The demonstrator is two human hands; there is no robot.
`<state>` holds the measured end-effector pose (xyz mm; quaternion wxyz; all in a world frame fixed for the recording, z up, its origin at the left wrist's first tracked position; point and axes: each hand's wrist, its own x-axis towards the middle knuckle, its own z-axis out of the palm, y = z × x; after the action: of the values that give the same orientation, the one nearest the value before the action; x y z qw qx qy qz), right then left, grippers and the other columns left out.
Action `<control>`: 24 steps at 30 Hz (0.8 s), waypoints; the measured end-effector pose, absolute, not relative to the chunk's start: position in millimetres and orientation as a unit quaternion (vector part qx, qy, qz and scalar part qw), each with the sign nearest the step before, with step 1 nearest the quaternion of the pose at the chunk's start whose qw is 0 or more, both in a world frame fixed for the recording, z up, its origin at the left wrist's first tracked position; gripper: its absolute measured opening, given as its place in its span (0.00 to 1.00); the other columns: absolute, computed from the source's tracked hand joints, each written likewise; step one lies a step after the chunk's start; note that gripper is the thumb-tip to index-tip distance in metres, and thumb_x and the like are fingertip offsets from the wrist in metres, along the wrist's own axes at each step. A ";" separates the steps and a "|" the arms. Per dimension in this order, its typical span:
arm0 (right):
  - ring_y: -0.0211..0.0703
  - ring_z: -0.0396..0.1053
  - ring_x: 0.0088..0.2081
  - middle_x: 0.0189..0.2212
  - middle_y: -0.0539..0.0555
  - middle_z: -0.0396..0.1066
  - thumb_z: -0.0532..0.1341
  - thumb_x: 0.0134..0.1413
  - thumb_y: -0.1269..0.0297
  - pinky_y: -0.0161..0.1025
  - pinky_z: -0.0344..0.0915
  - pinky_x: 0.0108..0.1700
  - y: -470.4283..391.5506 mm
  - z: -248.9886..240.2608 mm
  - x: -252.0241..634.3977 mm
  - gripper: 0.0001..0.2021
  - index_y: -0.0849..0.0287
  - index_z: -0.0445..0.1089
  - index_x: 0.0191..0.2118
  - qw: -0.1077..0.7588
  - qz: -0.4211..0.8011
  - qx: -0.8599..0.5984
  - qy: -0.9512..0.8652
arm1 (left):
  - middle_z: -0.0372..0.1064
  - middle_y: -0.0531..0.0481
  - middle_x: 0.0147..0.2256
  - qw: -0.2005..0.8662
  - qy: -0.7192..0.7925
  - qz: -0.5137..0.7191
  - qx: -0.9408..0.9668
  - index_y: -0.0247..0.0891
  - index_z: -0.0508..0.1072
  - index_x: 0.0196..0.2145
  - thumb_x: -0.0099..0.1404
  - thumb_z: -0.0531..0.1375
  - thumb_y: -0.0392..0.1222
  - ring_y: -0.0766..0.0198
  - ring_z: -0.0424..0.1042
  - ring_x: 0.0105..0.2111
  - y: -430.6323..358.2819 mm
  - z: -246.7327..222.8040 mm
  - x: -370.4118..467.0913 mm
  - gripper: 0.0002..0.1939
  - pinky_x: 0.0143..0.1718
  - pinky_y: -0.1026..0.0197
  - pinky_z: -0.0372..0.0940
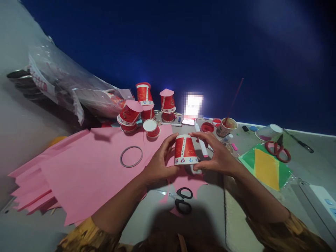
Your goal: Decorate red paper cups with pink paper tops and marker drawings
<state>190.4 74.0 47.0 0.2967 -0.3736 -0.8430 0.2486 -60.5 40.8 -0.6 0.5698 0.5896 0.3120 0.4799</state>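
An upside-down red paper cup (187, 149) with a white rim band is held between both hands. My left hand (161, 159) grips its left side, thumb low and fingers near the top. On the cup's right side, my right hand (216, 154) has its fingers at the top edge and its thumb by the lower rim. A white marker (201, 140) with a pink end lies beside my right hand. Below the cup are cut pink paper scraps (185, 183) and black-handled scissors (181, 199). A grey ring (131, 156) rests on large pink sheets (91, 168) at the left.
Stacked red cups (168, 105) with pink paper tops stand at the back. Behind my right hand are a red paint pot (207, 127) and a cup with a stick (228, 126). Red-handled scissors (278, 151) lie by green and yellow paper (267, 168). A plastic bag (76, 80) is back left.
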 end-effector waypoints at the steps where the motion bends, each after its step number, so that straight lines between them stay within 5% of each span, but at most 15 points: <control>1: 0.62 0.73 0.54 0.56 0.64 0.74 0.81 0.43 0.50 0.55 0.74 0.51 74.4 45.6 189.9 0.47 0.53 0.65 0.67 0.297 0.235 -0.371 -0.848 | 0.49 0.40 0.75 0.545 0.326 0.470 0.613 0.50 0.55 0.72 0.56 0.73 0.36 0.42 0.56 0.74 41.1 -1.3 -62.8 0.51 0.73 0.37 0.57; 4: 0.62 0.72 0.51 0.55 0.63 0.74 0.81 0.43 0.52 0.57 0.73 0.51 75.3 41.3 187.1 0.47 0.52 0.64 0.68 0.291 0.202 -0.362 -0.862 | 0.43 0.42 0.77 0.490 0.360 0.444 0.658 0.53 0.51 0.74 0.56 0.75 0.41 0.40 0.51 0.75 41.5 -1.5 -68.3 0.57 0.75 0.35 0.52; 8: 0.62 0.71 0.50 0.54 0.64 0.75 0.82 0.42 0.53 0.57 0.73 0.50 76.3 37.3 183.5 0.48 0.53 0.64 0.69 0.276 0.185 -0.347 -0.877 | 0.46 0.39 0.75 0.448 0.380 0.421 0.691 0.51 0.52 0.75 0.54 0.77 0.46 0.37 0.53 0.74 40.9 1.4 -70.5 0.58 0.73 0.32 0.55; 21: 0.64 0.72 0.55 0.57 0.64 0.75 0.83 0.40 0.52 0.59 0.73 0.53 78.4 34.9 184.3 0.52 0.51 0.63 0.70 0.268 0.210 -0.339 -0.877 | 0.59 0.42 0.65 0.424 0.401 0.379 0.718 0.48 0.64 0.66 0.52 0.72 0.37 0.42 0.64 0.66 47.2 4.9 -71.6 0.45 0.67 0.34 0.65; 24: 0.60 0.73 0.57 0.62 0.63 0.74 0.79 0.49 0.55 0.54 0.75 0.51 79.7 40.3 191.5 0.43 0.51 0.65 0.69 0.322 0.224 -0.329 -0.859 | 0.57 0.41 0.65 0.401 0.422 0.405 0.705 0.46 0.62 0.66 0.53 0.70 0.36 0.43 0.63 0.66 45.3 2.2 -67.8 0.44 0.66 0.35 0.66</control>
<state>191.5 79.7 40.3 0.3217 -0.3290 -0.8591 0.2240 -67.8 45.3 2.2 0.4010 0.7048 0.4224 0.4050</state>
